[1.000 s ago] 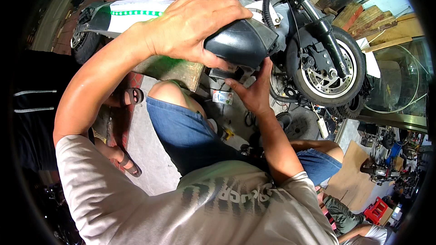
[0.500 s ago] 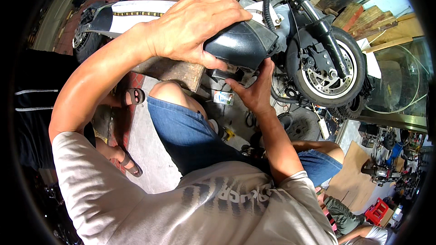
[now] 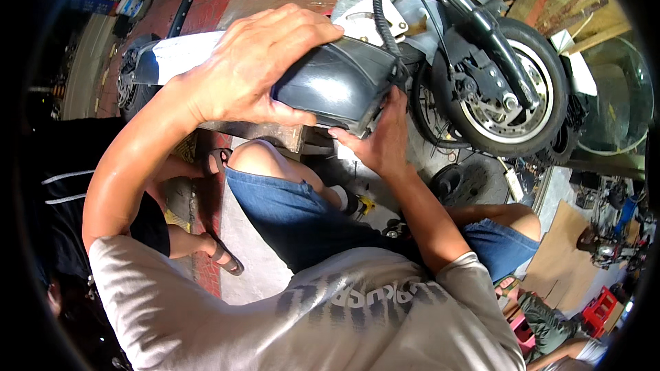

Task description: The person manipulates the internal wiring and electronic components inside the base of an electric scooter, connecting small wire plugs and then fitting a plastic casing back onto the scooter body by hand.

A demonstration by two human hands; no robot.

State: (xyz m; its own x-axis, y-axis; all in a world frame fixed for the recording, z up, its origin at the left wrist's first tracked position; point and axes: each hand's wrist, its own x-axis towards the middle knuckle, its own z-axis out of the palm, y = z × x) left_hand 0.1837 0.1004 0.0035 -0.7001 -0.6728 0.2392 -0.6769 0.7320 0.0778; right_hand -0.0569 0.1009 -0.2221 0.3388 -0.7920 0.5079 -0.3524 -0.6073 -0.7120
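A smooth black plastic cover [image 3: 337, 86] sits at the near end of the scooter's body, just left of the front wheel [image 3: 512, 89]. My left hand [image 3: 251, 72] grips its left side, with the fingers over the top and the thumb along the lower edge. At the cover's lower right corner, my right hand [image 3: 381, 137] holds on with thumb and fingers. A black ribbed cable sleeve [image 3: 377, 7] runs down to the cover's upper right. Beside it is a white bracket [image 3: 368, 22]. What lies under the cover is hidden.
A wooden block [image 3: 282, 136] lies beneath the scooter's body. Another person's sandalled foot [image 3: 223, 254] is close on my left. Boards [image 3: 570, 7] lean behind the wheel. A yellow-and-black tool [image 3: 366, 205] lies on the floor, and a red stool [image 3: 600, 311] stands at lower right.
Both hands and the cover have shifted left in the picture, as the view has also moved. The gap under the cover, with dark parts in it, no longer shows.
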